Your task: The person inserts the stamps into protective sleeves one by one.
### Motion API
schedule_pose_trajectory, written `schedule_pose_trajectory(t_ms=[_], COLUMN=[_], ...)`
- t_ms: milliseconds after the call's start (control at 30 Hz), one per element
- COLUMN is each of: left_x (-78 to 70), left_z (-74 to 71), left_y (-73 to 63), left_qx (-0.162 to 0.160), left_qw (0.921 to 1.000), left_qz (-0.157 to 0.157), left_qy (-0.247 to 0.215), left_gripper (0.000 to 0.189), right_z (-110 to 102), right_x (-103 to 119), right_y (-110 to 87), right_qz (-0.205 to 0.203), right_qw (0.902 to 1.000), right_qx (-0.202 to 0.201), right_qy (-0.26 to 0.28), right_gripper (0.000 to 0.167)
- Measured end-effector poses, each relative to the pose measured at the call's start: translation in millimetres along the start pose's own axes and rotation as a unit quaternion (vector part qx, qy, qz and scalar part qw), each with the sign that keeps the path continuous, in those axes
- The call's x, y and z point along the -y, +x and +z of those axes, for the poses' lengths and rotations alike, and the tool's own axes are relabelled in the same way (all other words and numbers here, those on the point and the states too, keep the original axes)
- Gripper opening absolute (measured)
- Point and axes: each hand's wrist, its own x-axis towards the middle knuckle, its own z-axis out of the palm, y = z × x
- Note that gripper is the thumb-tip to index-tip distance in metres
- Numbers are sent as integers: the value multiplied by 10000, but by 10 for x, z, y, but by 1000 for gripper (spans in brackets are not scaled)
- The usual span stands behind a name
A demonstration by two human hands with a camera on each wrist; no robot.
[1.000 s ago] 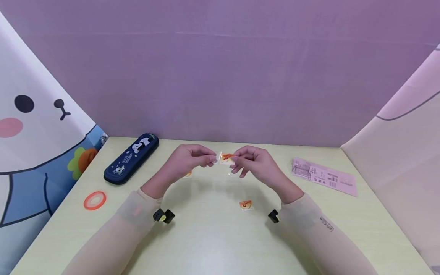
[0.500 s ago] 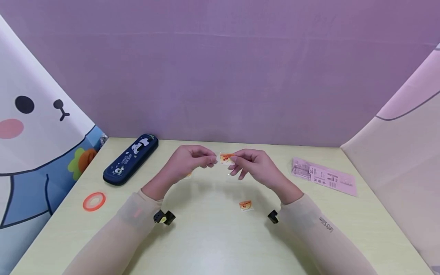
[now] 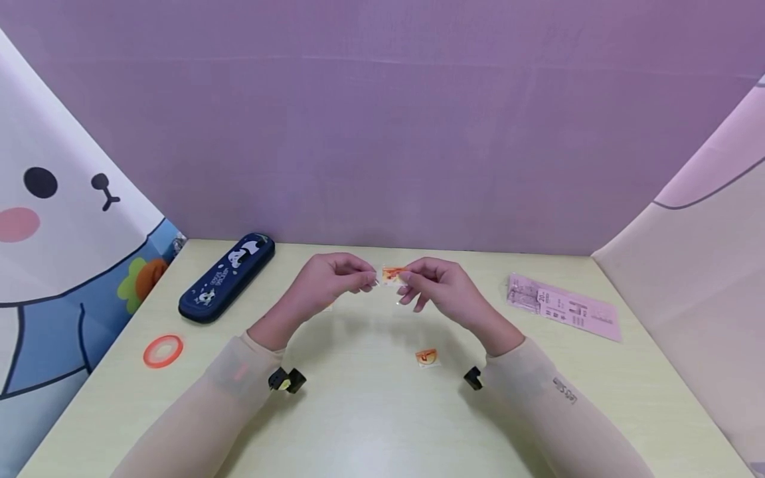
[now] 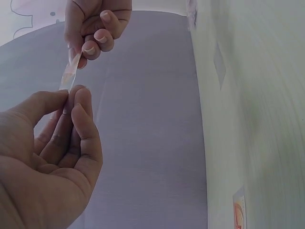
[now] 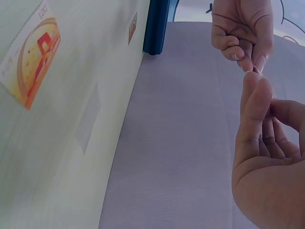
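Pinching one stamp (image 3: 392,275), left hand (image 3: 327,281) and right hand (image 3: 441,287) curl loosely.

The held stamp (image 3: 392,275) is partly hidden by the right fingers (image 3: 420,284) in the head view. Lettering (image 3: 578,309) on the pink packet (image 3: 558,318) cannot be read. The blue case (image 5: 156,28) is cut off by the right wrist view's top edge.

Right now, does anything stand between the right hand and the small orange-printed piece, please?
Nothing visible does. The right hand pinches the orange-printed piece at one end, and the left hand pinches the opposite end.
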Motion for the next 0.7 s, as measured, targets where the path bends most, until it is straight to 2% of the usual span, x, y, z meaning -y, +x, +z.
schedule_pose_trajectory(t_ms=[233,700], left_x=[0,-7], left_z=[-3,11], left_y=[1,1], left_qx=[-73,-79], left_qw=[9999,9999], left_qz=[-79,-102], left_qy=[28,-42], left_gripper=[24,26], right_z=[-16,-55], right_x=[30,28], right_y=[-33,-39], right_qz=[-68,-104], right_qw=[9999,9995], right_qx=[88,199], right_qy=[104,204], right_gripper=[25,30])
